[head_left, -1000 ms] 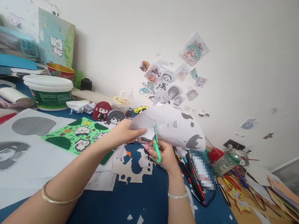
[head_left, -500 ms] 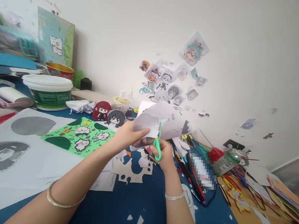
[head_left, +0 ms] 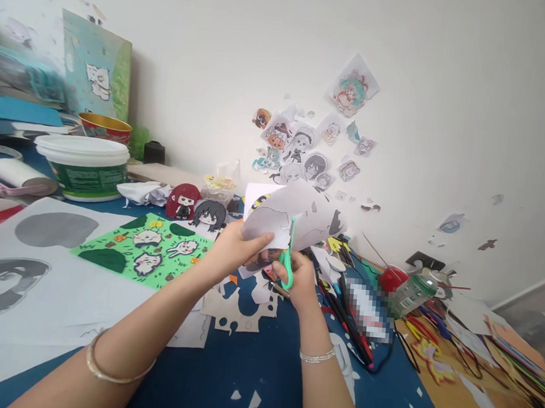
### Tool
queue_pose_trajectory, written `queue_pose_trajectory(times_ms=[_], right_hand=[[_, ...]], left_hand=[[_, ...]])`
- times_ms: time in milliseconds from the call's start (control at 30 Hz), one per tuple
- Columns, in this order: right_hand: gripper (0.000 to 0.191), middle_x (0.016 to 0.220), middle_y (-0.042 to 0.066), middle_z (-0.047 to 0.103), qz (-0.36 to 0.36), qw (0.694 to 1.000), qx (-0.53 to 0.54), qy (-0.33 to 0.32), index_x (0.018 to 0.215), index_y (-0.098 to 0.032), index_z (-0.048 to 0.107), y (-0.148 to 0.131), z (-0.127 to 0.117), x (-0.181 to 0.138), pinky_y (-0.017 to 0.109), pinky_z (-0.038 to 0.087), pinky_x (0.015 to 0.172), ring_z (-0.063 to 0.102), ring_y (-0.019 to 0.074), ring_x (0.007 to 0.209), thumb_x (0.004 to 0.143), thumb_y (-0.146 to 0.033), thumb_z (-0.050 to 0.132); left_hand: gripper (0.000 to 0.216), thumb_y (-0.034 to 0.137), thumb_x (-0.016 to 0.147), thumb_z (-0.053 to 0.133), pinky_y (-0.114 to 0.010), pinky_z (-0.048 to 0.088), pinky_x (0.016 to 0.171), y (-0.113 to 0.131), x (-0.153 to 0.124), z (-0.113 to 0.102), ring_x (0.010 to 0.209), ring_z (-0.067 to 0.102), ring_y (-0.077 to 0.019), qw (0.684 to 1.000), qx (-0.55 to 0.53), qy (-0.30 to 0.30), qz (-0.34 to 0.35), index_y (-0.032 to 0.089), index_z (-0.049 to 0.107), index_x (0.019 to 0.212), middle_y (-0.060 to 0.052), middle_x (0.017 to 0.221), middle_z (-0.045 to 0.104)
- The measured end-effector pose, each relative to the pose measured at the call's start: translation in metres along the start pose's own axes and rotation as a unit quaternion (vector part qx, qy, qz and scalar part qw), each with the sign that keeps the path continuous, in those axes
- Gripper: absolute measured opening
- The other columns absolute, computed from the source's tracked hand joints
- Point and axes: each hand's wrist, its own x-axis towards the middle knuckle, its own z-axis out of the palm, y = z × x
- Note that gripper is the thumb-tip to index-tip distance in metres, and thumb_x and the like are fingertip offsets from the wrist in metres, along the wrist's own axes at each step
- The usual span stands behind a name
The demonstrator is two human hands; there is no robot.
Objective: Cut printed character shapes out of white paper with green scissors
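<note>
Paper sheet (head_left: 312,221): right end is shifting leftward, seemingly easing the cut.
Left hand (head_left: 241,245): fingers are pinching it.
Right hand (head_left: 300,279): fingers are gripping scissors (head_left: 286,259).

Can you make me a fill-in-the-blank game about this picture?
1. The right hand holds a pair of green-handled ____.
2. The sheet in the left hand is made of ____.
3. The colour of the tub lid is ____.
4. The colour of the table cover is ____.

Missing words: scissors; paper; white; blue.
</note>
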Motion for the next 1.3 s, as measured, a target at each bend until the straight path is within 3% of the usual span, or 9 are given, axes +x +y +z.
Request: queue_pose_trajectory(times_ms=[433,800,1100,1300], right_hand=[[0.029,0.070,0.005,0.062,-0.004,1.000,-0.026,-0.008,0.085,-0.014,0.063,-0.001,-0.002,-0.001,0.028,0.045,0.057,0.056,0.0192,0.067,0.068,-0.038,0.062],[0.025,0.066,0.003,0.059,0.006,0.997,-0.079,-0.027,0.081,-0.015,0.064,-0.002,-0.009,-0.001,0.027,0.045,0.056,0.052,0.0165,0.062,0.066,-0.035,0.064],[0.022,0.062,0.000,0.056,0.056,0.990,-0.084,-0.096,0.079,-0.015,0.062,0.004,-0.019,-0.002,0.024,0.043,0.052,0.051,0.0135,0.057,0.064,-0.031,0.068],[0.026,0.070,0.003,0.060,0.078,0.982,-0.101,-0.138,0.081,-0.014,0.064,0.001,-0.023,-0.003,0.023,0.044,0.052,0.053,0.0142,0.061,0.063,-0.032,0.069]], left_hand=[[0.028,0.033,0.070,0.057,-0.019,0.032,0.039,0.010,-0.002,-0.009,0.034,0.035,-0.0069,0.998,0.029,-0.037,-0.031,0.016,0.052,0.049,0.006,0.032,0.040],[0.032,0.037,0.068,0.057,-0.020,0.029,0.037,0.004,0.002,-0.018,0.034,0.036,-0.0075,0.995,0.089,-0.036,0.005,0.017,0.053,0.044,0.003,0.035,0.045],[0.033,0.039,0.067,0.057,-0.019,0.026,0.034,0.002,0.001,-0.033,0.033,0.033,-0.0075,0.990,0.105,-0.092,-0.021,0.017,0.054,0.043,0.004,0.034,0.040],[0.032,0.040,0.065,0.060,-0.020,0.025,0.033,-0.002,0.001,-0.038,0.032,0.033,-0.0074,0.988,0.107,-0.106,-0.036,0.017,0.053,0.043,0.001,0.036,0.046]])
